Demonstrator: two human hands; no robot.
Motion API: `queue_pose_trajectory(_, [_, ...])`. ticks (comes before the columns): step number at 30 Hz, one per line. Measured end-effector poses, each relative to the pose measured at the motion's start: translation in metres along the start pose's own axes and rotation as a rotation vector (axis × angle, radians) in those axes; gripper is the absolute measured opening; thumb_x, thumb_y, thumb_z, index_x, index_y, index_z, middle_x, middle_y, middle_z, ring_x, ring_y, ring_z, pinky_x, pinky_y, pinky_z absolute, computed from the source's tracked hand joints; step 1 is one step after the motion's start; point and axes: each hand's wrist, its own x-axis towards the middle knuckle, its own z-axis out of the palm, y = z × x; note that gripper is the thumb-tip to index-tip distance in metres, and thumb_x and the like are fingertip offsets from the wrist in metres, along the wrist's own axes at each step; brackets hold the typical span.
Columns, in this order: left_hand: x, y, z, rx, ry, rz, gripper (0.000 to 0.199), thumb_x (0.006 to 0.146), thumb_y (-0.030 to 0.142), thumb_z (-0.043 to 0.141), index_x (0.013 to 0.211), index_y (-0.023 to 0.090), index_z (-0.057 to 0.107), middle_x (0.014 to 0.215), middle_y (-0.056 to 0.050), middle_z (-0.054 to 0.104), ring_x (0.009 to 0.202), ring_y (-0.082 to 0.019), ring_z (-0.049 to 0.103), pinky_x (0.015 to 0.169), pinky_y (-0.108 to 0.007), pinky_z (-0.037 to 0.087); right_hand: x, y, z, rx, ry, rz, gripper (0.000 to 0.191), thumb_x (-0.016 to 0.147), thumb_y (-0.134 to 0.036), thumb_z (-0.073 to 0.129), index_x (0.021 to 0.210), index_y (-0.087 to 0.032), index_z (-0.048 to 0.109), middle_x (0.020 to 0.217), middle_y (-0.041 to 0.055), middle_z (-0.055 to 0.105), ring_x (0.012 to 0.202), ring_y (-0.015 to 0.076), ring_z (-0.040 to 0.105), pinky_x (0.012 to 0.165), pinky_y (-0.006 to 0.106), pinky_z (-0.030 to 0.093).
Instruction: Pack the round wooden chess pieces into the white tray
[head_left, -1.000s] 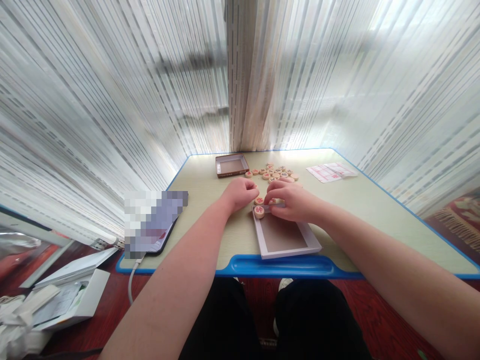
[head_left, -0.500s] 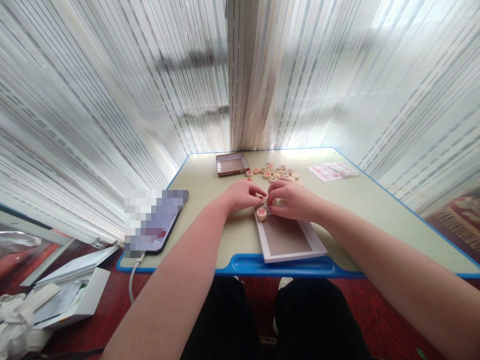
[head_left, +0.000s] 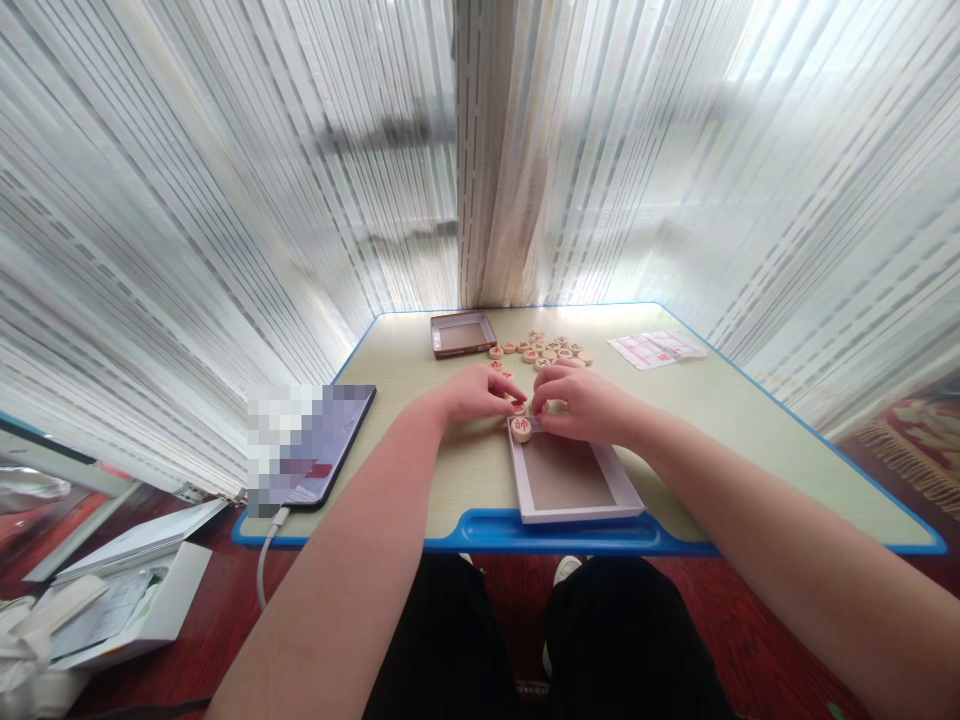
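Note:
Above the far-left corner of a shallow open box half (head_left: pixel 628 492), my left hand (head_left: pixel 480 392) has thumb and forefinger closed on a round wooden Chinese chess piece (head_left: pixel 518 408) with red marking. My right hand (head_left: pixel 581 402) is close beside it, fingers curled around another pale piece, mostly hidden by them. A piece with a red character (head_left: pixel 520 430) lies in the box's far-left corner. Beyond my hands, several more pieces (head_left: pixel 530 355) are spread loosely, some with red characters and some with dark ones.
A brown-sided box half (head_left: pixel 463 352) stands at the back left. A folded red-and-white sheet (head_left: pixel 656 348) lies at the back right. On the left is a phone (head_left: pixel 337 450) with a white cable (head_left: pixel 262 560). The table has a blue rim (head_left: pixel 360 543).
Both hands stay over the far edge of the box, with only slight finger movement. The view has shifted a little. The piece in the box corner keeps its place.

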Motion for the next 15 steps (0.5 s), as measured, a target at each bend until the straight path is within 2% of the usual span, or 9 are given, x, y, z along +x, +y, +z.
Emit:
queue_pose_trajectory(11, [0.0022,0.0003,0.0052,0.047,0.129,-0.044,0.038,0.065,0.041,0.067,0.093,0.016,0.073,0.075,-0.001,0.064,0.068,-0.014,0.052,0.067,-0.026,0.039,0.0002,0.0024,-0.0027,-0.031,-0.011,0.021,0.008,0.072,-0.023,0.062,0.069,-0.020,0.069,0.082,0.0062,0.062,0.082,0.0198,0.054,0.075,0.032,0.044])
queue_pose_trajectory(15, [0.0038,0.0017,0.0080,0.068,0.163,-0.070,0.046,0.066,0.043,0.065,0.102,0.015,0.070,0.065,0.001,0.057,0.061,-0.012,0.048,0.060,-0.025,0.036,0.0009,0.0053,-0.0016,-0.078,0.005,0.063,0.010,0.073,-0.024,0.060,0.070,-0.020,0.069,0.083,0.0065,0.063,0.082,0.0200,0.054,0.076,0.032,0.043])
